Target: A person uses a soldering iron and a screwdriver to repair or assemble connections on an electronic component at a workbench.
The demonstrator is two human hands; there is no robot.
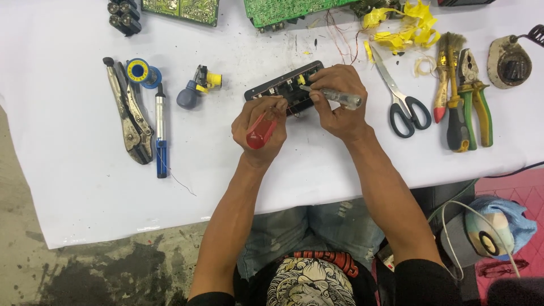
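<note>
A small black circuit module [281, 85] with connectors lies on the white sheet [73, 164] in the middle of the table. My left hand [260, 127] grips a screwdriver with a red translucent handle [260, 135], its tip at the module's near edge. My right hand [338, 102] holds a clear-handled tool [344, 98] whose metal tip points left onto the module. Both hands rest against the module.
Left: locking pliers [131, 122], a solder spool [139, 71], a blue-handled desoldering pump [161, 136], a small blue and yellow tool [195, 90]. Right: scissors [403, 102], a brush [447, 68], green-handled pliers [476, 96], yellow tape scraps [405, 25]. Green circuit boards [283, 10] lie at the far edge.
</note>
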